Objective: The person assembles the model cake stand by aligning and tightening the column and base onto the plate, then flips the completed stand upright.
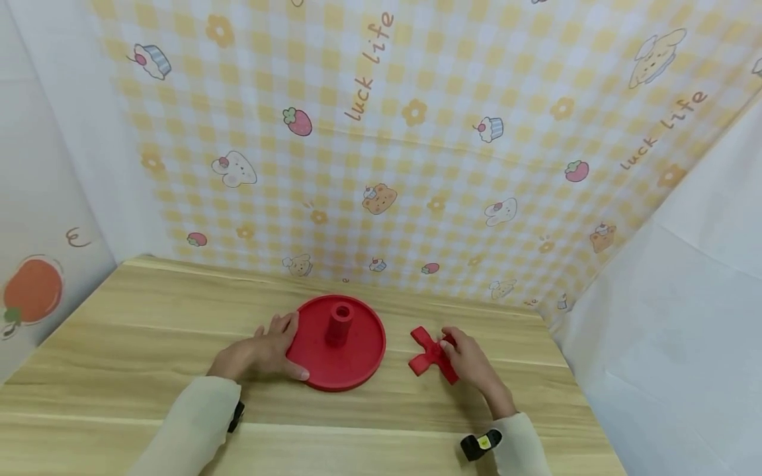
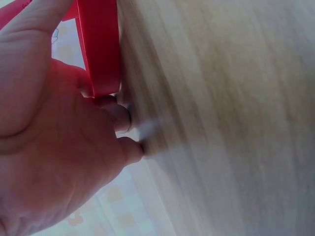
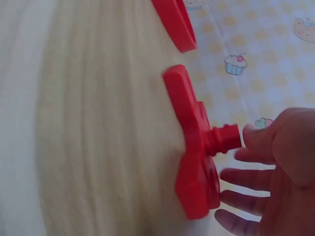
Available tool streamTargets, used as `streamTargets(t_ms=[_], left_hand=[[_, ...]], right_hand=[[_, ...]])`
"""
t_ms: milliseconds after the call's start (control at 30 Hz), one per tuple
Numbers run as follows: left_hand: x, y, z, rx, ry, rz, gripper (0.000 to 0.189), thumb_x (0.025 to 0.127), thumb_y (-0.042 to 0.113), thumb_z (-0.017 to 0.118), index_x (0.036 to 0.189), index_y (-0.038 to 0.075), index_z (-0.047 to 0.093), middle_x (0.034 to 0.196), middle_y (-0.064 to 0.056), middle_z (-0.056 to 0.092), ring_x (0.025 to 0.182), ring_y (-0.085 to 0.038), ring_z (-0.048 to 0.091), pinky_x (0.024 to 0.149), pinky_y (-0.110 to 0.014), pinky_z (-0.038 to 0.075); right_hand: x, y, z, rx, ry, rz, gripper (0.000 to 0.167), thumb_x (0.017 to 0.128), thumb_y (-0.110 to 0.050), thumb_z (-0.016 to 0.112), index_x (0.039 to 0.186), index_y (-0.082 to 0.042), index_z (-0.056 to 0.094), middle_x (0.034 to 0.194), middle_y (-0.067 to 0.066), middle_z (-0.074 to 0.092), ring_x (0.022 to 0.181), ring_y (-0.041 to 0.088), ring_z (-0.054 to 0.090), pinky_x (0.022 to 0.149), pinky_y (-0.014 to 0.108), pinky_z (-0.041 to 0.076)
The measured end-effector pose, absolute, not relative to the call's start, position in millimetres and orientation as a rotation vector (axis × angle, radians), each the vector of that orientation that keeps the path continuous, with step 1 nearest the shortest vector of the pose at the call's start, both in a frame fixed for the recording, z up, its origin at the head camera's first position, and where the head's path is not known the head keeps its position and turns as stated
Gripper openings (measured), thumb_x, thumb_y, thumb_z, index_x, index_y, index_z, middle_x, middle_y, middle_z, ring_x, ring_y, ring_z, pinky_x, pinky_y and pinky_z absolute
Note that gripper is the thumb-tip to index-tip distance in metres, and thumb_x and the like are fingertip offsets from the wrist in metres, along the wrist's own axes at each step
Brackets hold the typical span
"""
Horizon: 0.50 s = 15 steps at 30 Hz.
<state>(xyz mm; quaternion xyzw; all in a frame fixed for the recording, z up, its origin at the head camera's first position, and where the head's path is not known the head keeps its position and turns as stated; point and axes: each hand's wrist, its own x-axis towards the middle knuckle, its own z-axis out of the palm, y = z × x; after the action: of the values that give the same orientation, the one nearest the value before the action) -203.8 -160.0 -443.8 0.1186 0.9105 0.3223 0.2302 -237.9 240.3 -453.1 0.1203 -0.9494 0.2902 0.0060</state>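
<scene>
A red round base [image 1: 363, 363] with a raised rim lies flat on the table, and a hollow post [image 1: 340, 324] stands up from it. My left hand [image 1: 270, 350] holds its left edge, thumb over the rim and fingers along the outside; the left wrist view shows the fingertips low by the wood. To the right lies a red cross-shaped piece [image 1: 423, 360] with several arms. From its middle a short ridged peg [image 3: 224, 139] sticks up. Around this peg my right hand [image 3: 290, 167] has its fingers loosely spread, the thumb tip close to the peg's end.
Light wood tabletop [image 1: 286, 443] lies under both pieces. Behind it hangs a yellow-checked cloth [image 1: 333, 165] with printed figures, and white cloth [image 1: 673, 317] closes off the right side. A black band [image 1: 481, 444] is on the right wrist.
</scene>
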Motion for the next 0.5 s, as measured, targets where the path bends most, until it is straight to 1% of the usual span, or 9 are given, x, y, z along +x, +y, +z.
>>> streamTargets(t_ms=[67,200,333,500], left_hand=[[-204.0,-159.9,-444.3,0.32,2.505,0.885,0.123,0.079,0.046,0.081,0.153,-0.013,0.003,0.161,-0.031,0.0,0.147,-0.053,-0.007,0.118,-0.065,-0.003],[-204.6,-159.9,-444.9,0.318,2.509,0.88,0.123,0.079,0.046,0.081,0.153,-0.013,0.003,0.16,-0.031,0.001,0.147,-0.053,-0.006,0.118,-0.065,-0.002],[-204.2,-160.0,-444.3,0.315,2.514,0.87,0.123,0.079,0.045,0.081,0.153,-0.013,0.002,0.16,-0.032,0.001,0.147,-0.053,-0.006,0.118,-0.065,-0.002],[-204.3,-159.9,-444.6,0.317,2.512,0.87,0.123,0.079,0.046,0.081,0.153,-0.012,0.002,0.16,-0.032,0.001,0.147,-0.052,-0.006,0.118,-0.065,-0.002]], right_hand=[[-238.1,242.9,-451.7,0.4,-2.978,0.93,0.029,0.099,-0.002,0.056,0.125,0.009,0.058,0.109,0.016,0.069,0.094,0.026,0.062,0.088,0.046,0.053],[-239.6,246.9,-450.9,0.448,-2.988,0.928,0.027,0.098,0.003,0.054,0.123,0.01,0.06,0.11,0.019,0.068,0.098,0.03,0.063,0.091,0.049,0.053],[-242.2,249.0,-453.1,0.489,-2.982,0.894,0.028,0.093,0.01,0.052,0.12,0.011,0.061,0.108,0.019,0.068,0.098,0.032,0.064,0.091,0.05,0.053],[-243.9,251.0,-455.9,0.513,-2.972,0.849,0.03,0.087,0.014,0.056,0.115,0.01,0.064,0.103,0.018,0.069,0.096,0.031,0.064,0.09,0.05,0.054]])
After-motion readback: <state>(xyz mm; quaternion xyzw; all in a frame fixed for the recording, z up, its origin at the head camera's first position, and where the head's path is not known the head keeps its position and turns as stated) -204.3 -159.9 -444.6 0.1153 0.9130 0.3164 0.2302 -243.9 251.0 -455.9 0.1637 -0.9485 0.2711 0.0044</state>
